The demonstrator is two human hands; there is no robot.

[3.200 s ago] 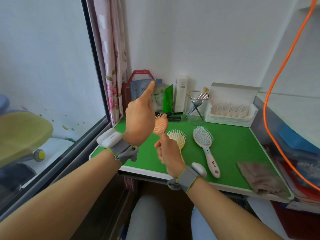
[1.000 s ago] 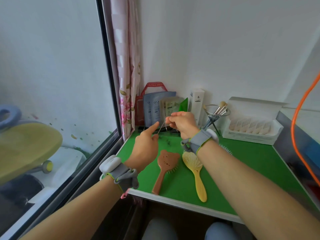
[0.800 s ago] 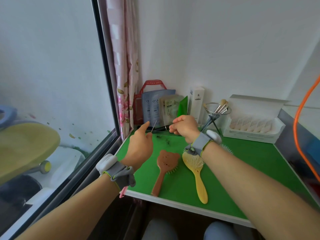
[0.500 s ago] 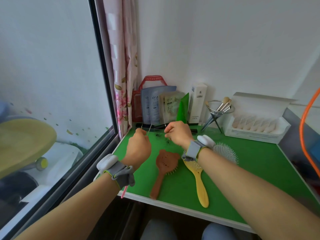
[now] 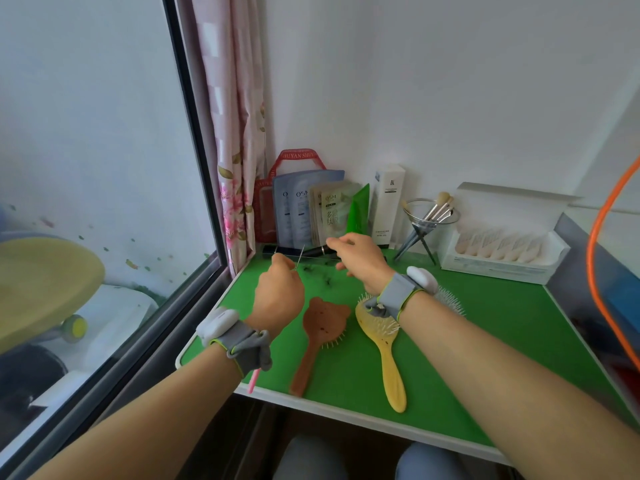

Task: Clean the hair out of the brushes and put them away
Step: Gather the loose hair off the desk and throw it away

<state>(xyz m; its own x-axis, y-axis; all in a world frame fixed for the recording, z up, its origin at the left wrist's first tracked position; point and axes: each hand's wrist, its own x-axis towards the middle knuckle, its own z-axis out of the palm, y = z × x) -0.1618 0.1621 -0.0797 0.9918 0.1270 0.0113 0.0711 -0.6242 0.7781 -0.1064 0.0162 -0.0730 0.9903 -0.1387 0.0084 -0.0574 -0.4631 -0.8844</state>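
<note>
The green worktop is carrying the yellow hairbrush, bristles up, just beside the brown bear-shaped hairbrush, bristles down. A white-bristled brush is peeking from behind the right wrist. The left hand is gripping a pink-handled pick. The right hand is hovering above dark hair clumps at the worktop's back; whether it is pinching anything, I cannot tell.

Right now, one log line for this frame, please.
left hand grips pick tool | right hand over hair clumps, hold unclear | brown brush face down, yellow brush bristles up on green table
</note>
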